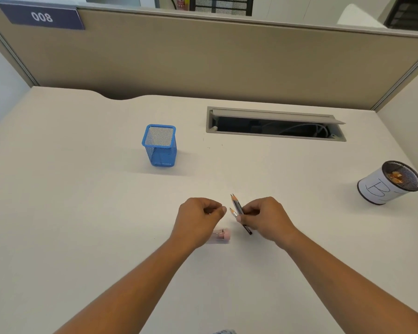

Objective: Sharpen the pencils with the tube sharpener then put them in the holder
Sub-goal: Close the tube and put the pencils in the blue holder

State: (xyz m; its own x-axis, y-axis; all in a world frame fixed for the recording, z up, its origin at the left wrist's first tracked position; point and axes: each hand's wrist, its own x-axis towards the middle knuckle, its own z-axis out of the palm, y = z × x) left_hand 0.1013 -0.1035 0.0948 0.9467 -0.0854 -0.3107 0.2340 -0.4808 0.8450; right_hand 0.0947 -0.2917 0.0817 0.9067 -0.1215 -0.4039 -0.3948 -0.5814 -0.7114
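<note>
Head view of a pale desk. At centre frame the right hand point(263, 219) pinches a small bundle of pencils point(238, 210) between thumb and fingers; at least two sharpened tips point up and slightly left, and the dark shafts run down toward the lower right under the hand. Just to its left the left hand point(198, 216) is loosely curled, thumb against forefinger; whether it grips anything small cannot be told. The pink tube sharpener point(222, 235) lies on its side on the desk, just below the left hand and partly blurred. The blue mesh holder point(160, 145) stands upright and looks empty, well apart in the upper left of centre. A white-wrapped mesh cup point(390, 183) with shavings inside sits at the right edge.

The tips look sharp, so the step in hand is probably the transfer. To do it well, the person should square the bundle, carry it over the holder's open top, and lower it in steadily so the light basket does not tip.
</note>
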